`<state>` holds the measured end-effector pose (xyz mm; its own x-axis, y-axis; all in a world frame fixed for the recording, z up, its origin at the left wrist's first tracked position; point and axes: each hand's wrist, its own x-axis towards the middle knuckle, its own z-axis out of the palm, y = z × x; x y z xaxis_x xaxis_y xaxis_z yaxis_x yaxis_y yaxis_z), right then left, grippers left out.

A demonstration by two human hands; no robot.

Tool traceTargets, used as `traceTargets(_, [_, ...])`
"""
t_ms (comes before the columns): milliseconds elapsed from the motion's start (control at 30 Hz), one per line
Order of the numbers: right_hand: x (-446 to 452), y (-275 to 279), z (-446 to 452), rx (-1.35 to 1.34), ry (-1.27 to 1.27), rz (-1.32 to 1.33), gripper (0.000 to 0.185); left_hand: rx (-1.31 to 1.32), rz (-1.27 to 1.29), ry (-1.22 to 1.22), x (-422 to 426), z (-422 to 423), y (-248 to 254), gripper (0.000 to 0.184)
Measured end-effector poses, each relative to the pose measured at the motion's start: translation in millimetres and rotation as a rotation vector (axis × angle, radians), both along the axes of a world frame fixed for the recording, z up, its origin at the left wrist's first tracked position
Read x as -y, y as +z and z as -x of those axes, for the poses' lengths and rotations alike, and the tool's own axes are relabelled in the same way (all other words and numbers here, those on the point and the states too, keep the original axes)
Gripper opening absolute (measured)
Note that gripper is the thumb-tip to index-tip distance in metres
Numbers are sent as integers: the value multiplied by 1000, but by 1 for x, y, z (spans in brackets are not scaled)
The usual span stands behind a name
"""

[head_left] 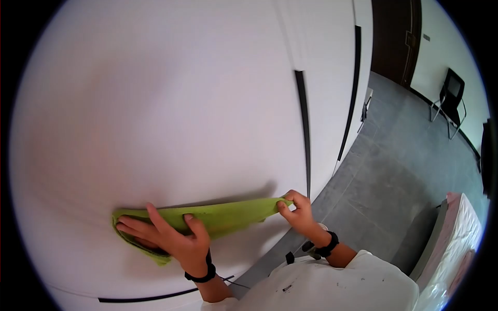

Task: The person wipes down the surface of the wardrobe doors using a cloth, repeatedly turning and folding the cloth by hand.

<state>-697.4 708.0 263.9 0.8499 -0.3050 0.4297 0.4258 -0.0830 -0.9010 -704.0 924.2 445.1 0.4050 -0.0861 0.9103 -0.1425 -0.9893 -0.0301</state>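
A green cloth (233,216) is stretched sideways along the lower part of a white panel surface (171,119). My left hand (174,239) lies on its left end with fingers spread, pressing it toward the panel. The cloth's edge folds around the tips of some of those fingers, and a loose corner hangs below. At the opposite end, my right hand (300,213) pinches the cloth's narrow tip between thumb and fingers. Each wrist wears a black band.
Long black handle strips (303,119) run down the white panels. To the right, grey tiled floor (384,160) leads to a dark door (392,41) and a black chair (453,96). A plastic-covered mattress-like item (456,233) stands at lower right.
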Motion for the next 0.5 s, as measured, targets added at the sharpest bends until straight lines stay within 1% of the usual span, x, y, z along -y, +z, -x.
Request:
traceTargets(33, [19,6,-2,52,-58,40,13,-2,-28,-20,20,-9,6,65])
traceTargets(67, [39,11,-6,87,-92,-12,14,-10,-40,-37,41,-18,9,65])
traceTargets(100, [58,6,-12,71,-99,-23,14,-81,-100,-120,62,-28,11,63])
traceTargets(133, [78,3,-18,84,-152,-92,16,-150,-160,-196,82,-37,14,62])
traceTargets(167, [99,-3,-25,102,-197,-154,18,-157,-163,-187,104,-47,12,62])
traceTargets(200, [119,-17,-31,116,-256,-95,20,-238,-161,-242,126,-55,6,61])
traceTargets(233, [140,-30,-35,124,-227,-88,20,-313,-153,-290,146,-68,-3,61])
traceTargets(300, [176,-41,-40,96,-328,-26,21,-220,-120,-408,181,-102,-21,62])
traceTargets(333, [191,-45,-47,95,-297,-21,21,-137,-126,-497,198,-121,-29,64])
traceTargets(367, [204,-46,-50,74,-317,-40,22,-128,-103,-517,214,-131,-31,66])
traceTargets(400, [217,-45,-51,51,-335,-52,22,-98,-68,-534,225,-139,-30,64])
traceTargets(433, [227,-44,-54,46,-302,-35,22,-60,-34,-551,234,-148,-31,63])
traceTargets(500, [234,-25,-59,111,-279,-60,23,-11,-27,-536,240,-147,-11,63])
